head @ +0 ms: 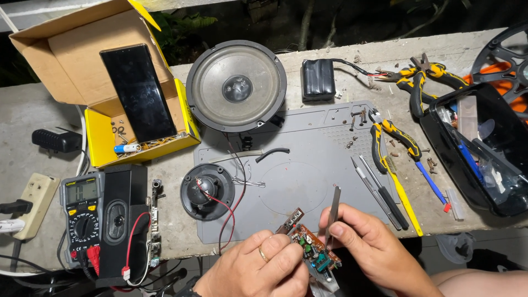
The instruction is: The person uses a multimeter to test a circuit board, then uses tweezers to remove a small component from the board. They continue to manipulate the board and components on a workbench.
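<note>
My left hand (258, 268) pinches a small brown circuit board (314, 251) studded with green and red parts, just off the front edge of the grey work mat (308, 159). My right hand (374, 247) grips metal tweezers (333, 212) that stand nearly upright, their lower tips down at the board. A small round speaker (207, 191) with red and black wires lies at the mat's left corner. The large grey speaker cone (236, 86) rests behind the mat.
A multimeter (81, 212) and a black speaker box (121, 220) sit at the left, a yellow carton (104, 132) with a dark phone (137, 91) behind them. A black battery pack (318, 80), pliers (393, 140), a yellow-handled brush (404, 198) and a black parts tray (478, 148) lie right.
</note>
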